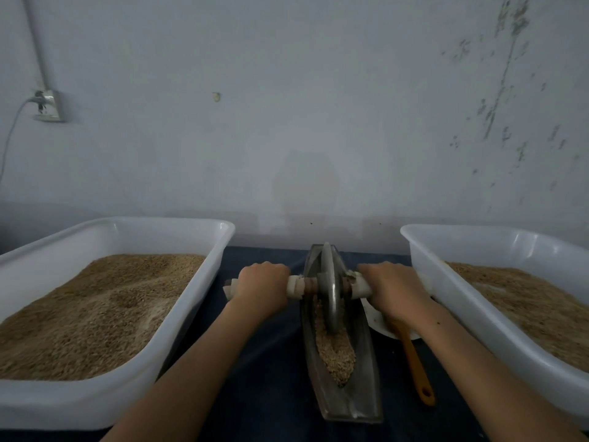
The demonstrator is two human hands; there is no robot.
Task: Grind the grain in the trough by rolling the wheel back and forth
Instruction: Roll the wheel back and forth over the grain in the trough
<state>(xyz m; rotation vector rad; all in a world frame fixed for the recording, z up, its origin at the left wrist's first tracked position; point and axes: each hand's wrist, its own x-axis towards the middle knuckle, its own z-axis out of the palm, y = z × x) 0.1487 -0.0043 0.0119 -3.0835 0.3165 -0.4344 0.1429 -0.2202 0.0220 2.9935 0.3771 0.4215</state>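
Both hands [264,283] [390,287] grip wheel [331,291] axle, wheel upright in trough [366,371] w/ grain [338,352].

Left side: left tub [165,371] of grain walls off the table edge, its rim close beside the left hand [263,290].
Right side: right tub [471,317] crowds the right hand [393,290]; a white dish [376,317] and orange-handled tool [416,365] fill the gap.
Centre: trough [366,371] with wheel [331,291] takes the middle.
Open strip: dark cloth [274,362] between left tub and trough.
Behind: wall [287,122] close past the trough's far end.

Shiny metal wheel [331,291], glossy plastic tubs [178,224]
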